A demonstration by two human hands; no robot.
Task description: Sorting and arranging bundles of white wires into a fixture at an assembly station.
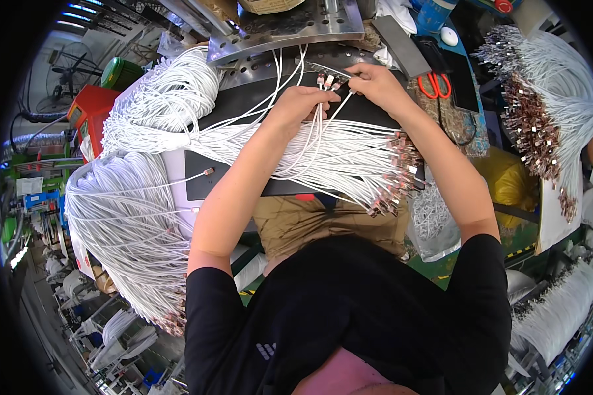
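Note:
My left hand [303, 105] is closed round several white cables, and their small metal connectors [329, 81] stick up above its fingers. Close beside it on the right, my right hand [377, 87] is pinched at the end of a white cable [337, 113]. A thin silver piece [329, 68] juts leftward from the right fingertips; its kind is unclear. Below both hands a thick bundle of white cables [336, 155] lies across a black board [201, 182]. The bundle's copper-coloured connector ends [402, 158] fan out at the right.
More white cables [122, 217] hang over the left side, with a coiled heap [168, 92] behind them. A perforated metal plate [290, 36] stands at the back. Orange-handled scissors [435, 85] lie back right, beside a grey block [400, 46]. Another cable bundle [560, 92] hangs far right.

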